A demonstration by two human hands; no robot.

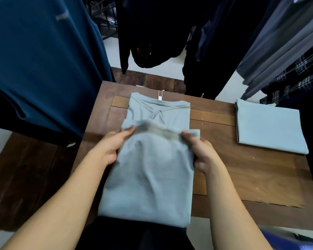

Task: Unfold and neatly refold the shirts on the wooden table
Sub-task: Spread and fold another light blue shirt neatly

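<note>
A light blue shirt [148, 170] lies lengthwise on the wooden table [242, 170], collar at the far end with a white tag beside it. Its lower half is lifted and doubled over toward the collar. My left hand [114, 143] grips the left corner of the raised hem. My right hand [197, 148] grips the right corner, fingers curled round the cloth. The near fold hangs slightly over the table's front edge. A second light blue shirt [269, 127] lies folded flat at the table's far right.
Hanging clothes crowd the table: a teal garment [43, 60] on the left, dark garments [152, 33] behind, grey and plaid ones [287, 60] on the right. A lower dark wooden surface [25, 177] sits to the left.
</note>
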